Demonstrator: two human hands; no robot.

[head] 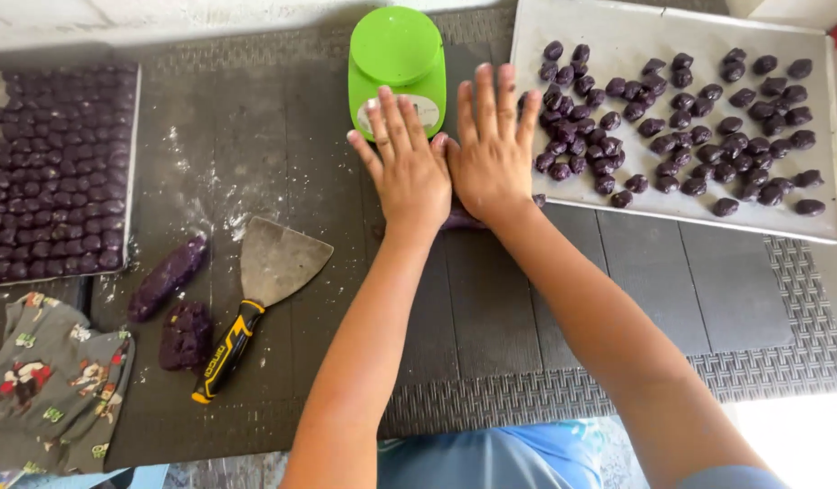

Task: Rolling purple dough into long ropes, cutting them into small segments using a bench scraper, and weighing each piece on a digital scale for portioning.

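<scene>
Both hands lie flat and open, fingers spread, palms pressed down side by side at the centre of the frame. The left hand [408, 167] and right hand [491, 149] touch along their inner edges, and neither closes around anything. Under the heels of the palms sits a roll of purple dough [462, 217], mostly hidden; only a dark sliver shows below the wrists and at the right edge of the right palm.

Judging from that posture, the dough is being rolled into a rope on the dark mat [283, 136]. To do it well, the pressure should stay even across both palms and the hands should drift apart along the roll, so that it thins evenly rather than flattening in the middle.

Just above the fingertips stands a green kitchen scale [397, 54], close enough that a long forward stroke could bump it. At upper right a metal tray [636, 36] holds loose purple dough pieces [681, 127]. At left, a second tray [133, 163] is packed with neat rows of shaped pieces [56, 172]. Lower left lie a short dough log [168, 276], a rough dough lump [185, 335], a scraper with a yellow-and-black handle [255, 299] and a printed cloth [47, 389]
</scene>
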